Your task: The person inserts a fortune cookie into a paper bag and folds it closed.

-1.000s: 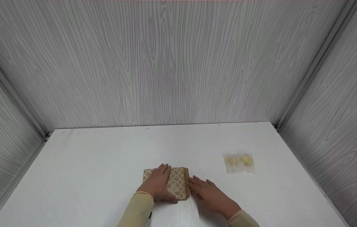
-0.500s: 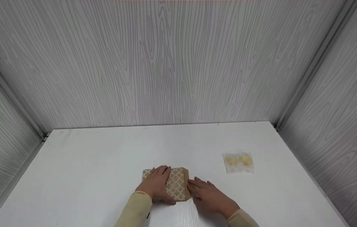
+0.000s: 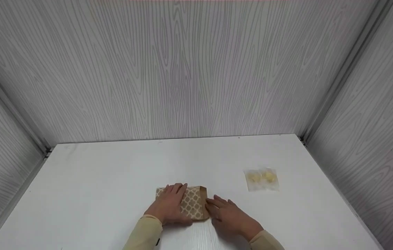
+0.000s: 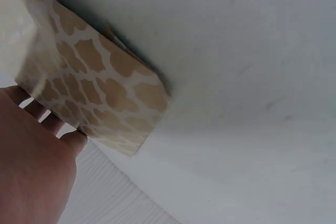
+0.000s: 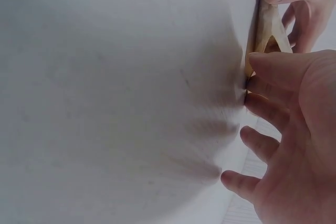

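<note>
A small brown paper bag (image 3: 191, 204) with a white lattice pattern lies on the white table in the head view. My left hand (image 3: 169, 205) spans the bag and grips it, fingers at the far edge and thumb at the near edge. In the left wrist view the bag's patterned face (image 4: 100, 72) is bowed between those fingers and thumb. At the bag's plain brown right end, my right hand (image 3: 230, 216) pinches the paper between thumb and fingertips. The right wrist view shows a gap at that end of the bag (image 5: 270, 30); the inside is mostly hidden.
A clear packet (image 3: 261, 180) with yellowish contents lies flat to the right, beyond my right hand. The white table (image 3: 106, 173) is bounded by grey wood-grain panels at the back (image 3: 179, 69) and both sides.
The bag's face has bowed up slightly and its right end looks more parted. My left hand has shifted a little; the right hand stays at the bag's end.
</note>
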Available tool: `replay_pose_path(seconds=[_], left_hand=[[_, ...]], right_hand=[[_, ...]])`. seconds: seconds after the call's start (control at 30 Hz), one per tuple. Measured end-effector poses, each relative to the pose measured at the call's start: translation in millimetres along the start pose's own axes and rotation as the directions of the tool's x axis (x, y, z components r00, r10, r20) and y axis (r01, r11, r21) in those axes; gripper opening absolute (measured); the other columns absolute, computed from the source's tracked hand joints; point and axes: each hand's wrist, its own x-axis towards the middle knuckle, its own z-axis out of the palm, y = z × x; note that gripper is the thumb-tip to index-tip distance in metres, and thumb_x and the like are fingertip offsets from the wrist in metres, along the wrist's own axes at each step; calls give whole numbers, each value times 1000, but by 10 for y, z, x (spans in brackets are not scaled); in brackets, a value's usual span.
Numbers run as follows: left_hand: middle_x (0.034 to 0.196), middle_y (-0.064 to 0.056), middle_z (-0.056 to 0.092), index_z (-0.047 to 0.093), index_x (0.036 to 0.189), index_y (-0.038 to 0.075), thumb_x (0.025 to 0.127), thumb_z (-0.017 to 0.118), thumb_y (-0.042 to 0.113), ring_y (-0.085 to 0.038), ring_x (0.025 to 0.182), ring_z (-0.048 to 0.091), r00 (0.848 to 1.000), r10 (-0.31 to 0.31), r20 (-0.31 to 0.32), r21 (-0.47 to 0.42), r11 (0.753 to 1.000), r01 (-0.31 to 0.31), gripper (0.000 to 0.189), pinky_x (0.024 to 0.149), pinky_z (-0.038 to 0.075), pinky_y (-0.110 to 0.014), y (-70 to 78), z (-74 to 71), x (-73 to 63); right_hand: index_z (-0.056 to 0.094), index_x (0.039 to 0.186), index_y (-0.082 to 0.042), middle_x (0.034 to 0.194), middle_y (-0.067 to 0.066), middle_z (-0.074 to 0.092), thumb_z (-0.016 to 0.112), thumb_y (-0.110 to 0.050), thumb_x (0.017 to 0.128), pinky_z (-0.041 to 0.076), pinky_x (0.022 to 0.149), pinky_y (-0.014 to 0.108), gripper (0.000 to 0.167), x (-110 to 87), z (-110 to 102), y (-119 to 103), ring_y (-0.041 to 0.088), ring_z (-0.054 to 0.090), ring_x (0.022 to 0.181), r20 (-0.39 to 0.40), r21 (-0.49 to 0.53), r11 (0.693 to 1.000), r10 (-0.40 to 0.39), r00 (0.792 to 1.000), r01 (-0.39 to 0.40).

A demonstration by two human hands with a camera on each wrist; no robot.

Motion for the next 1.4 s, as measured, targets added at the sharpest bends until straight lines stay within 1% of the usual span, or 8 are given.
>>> replay_pose_path(seconds=[0.13,0.2,0.4,0.63,0.8,1.03,1.27,1.4], left_hand=[[148,-16,38,31,153,4,64,78,64,-34,139,31,1000,4,-2,11,1000,-4,117,119,17,-45,-7,22,1],[147,-16,39,31,153,5,64,78,64,-34,139,32,1000,4,1,7,1000,-4,116,119,17,-46,-2,10,3],[147,-16,39,31,153,6,64,78,64,-35,139,32,1000,-4,8,-37,999,4,117,119,17,-46,0,-30,14],[146,-15,40,32,153,8,64,76,68,-35,137,34,1000,9,3,-25,1000,-9,116,117,23,-47,-31,-2,16],[144,-15,41,34,152,7,66,76,66,-35,137,34,999,28,-22,-28,999,-28,113,118,19,-47,-39,-14,-4],[145,-14,42,35,152,8,67,77,65,-34,137,35,999,32,-35,-23,999,-33,110,118,19,-47,-33,24,-30],[145,-14,42,36,151,8,66,77,65,-35,137,35,999,15,-34,-18,1000,-16,110,118,20,-46,-25,43,-14],[145,-14,42,36,151,8,67,76,66,-34,137,35,999,26,-39,2,1000,-26,109,118,20,-47,-27,57,-2]], right_hand=[[42,150,-9,156,4,34,55,-21,101,34,106,63,51,8,27,23,28,27,143,10,-22,1000,-3,1000,3],[40,151,-10,157,3,32,54,-23,102,33,106,64,52,9,35,34,27,25,144,25,-11,1000,1,1000,-1],[39,151,-9,158,2,29,56,-25,101,31,107,64,55,1,15,43,29,23,145,44,3,1000,-4,999,3],[39,151,-9,158,2,31,57,-24,101,30,108,64,56,0,-11,26,31,24,144,37,0,1000,-9,999,9],[43,149,-10,156,3,33,57,-24,100,30,107,66,53,-10,-17,20,32,25,144,17,-16,1000,-13,1000,14],[38,151,-8,158,4,30,53,-27,102,24,110,66,55,-30,-33,-2,32,21,145,35,28,1000,1,999,-2],[35,153,-9,159,2,28,52,-29,102,24,110,65,57,9,18,50,30,20,146,47,57,998,16,999,-19],[36,152,-10,158,2,29,52,-29,102,25,110,64,56,11,20,79,29,20,145,35,60,998,11,999,-13]])
